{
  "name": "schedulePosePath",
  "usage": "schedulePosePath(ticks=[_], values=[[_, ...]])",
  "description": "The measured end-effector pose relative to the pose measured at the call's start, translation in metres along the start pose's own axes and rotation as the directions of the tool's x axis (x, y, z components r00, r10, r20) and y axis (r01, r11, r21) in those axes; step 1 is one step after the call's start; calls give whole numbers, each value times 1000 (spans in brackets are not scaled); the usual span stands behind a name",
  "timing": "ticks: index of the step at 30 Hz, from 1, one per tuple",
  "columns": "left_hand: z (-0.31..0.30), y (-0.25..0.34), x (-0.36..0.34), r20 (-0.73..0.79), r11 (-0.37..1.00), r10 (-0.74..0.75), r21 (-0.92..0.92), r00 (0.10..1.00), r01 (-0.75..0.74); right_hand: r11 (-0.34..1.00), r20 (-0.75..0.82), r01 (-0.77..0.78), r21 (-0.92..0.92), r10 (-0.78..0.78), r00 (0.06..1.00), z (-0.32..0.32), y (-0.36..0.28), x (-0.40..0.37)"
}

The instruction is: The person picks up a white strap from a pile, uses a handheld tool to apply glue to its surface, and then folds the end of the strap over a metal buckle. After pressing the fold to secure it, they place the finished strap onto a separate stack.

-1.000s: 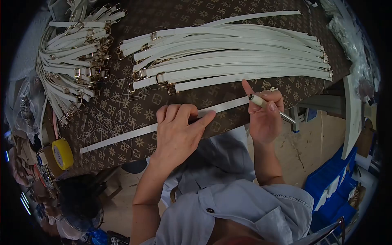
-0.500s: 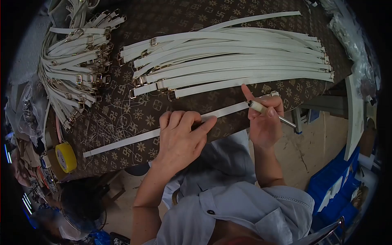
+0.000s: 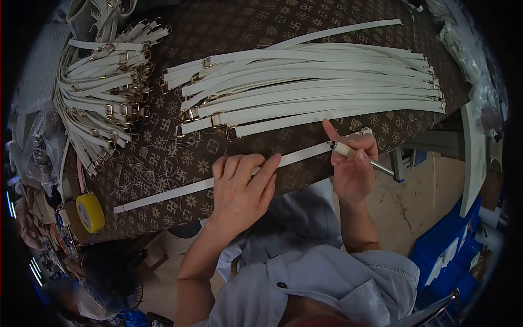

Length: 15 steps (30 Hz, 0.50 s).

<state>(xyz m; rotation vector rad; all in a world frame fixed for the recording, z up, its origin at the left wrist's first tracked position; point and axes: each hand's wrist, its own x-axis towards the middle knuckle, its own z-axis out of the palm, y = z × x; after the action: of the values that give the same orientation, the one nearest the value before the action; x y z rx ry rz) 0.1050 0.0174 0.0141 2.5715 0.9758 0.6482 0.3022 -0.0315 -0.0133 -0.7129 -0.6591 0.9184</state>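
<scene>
A single white strap (image 3: 163,194) lies slantwise along the near part of the patterned table (image 3: 283,180). My left hand (image 3: 239,185) rests on its middle, palm down, with the fingers bent over the strap and the index finger pointing along it. In my right hand (image 3: 354,163) is a pen-like tool (image 3: 344,150) with a pale body and a silver shaft, held between thumb and fingers above the strap's right end. The index finger of that hand sticks out. Beyond both hands a row of white straps with gold buckles (image 3: 305,82) lies side by side.
At the left lies a bundle of white straps with gold buckles (image 3: 103,92), with loose threads beside it. A yellow tape roll (image 3: 90,213) stands at the table's left corner. Clear plastic wrap (image 3: 468,54) hangs at the right. Blue bins (image 3: 447,261) are below right.
My left index finger has lifted and shifted slightly back to the left along the strap. The whole view has moved a little. My right hand still holds the tool in nearly the same place.
</scene>
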Motion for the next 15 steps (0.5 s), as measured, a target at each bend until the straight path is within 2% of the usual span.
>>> schedulePosePath(ticks=[2,6,9,11,15], values=[[-1,-2,2,-13,999,-51,16,999,51,1000,-6,1,1,-1,1000,0,0,0],[1,-2,2,-19,999,-2,40,1000,3,1000,0,14,4,-14,1000,1,0,0],[0,3,7,-10,997,-71,-28,997,71,1000,26,27,14,-27,999,-1,2,1],[1,4,8,86,980,-135,-136,987,146,999,30,29,13,-30,999,-1,2,1],[-12,7,15,168,973,-132,-165,977,160,1000,2,15,-3,-15,1000,-1,2,0]])
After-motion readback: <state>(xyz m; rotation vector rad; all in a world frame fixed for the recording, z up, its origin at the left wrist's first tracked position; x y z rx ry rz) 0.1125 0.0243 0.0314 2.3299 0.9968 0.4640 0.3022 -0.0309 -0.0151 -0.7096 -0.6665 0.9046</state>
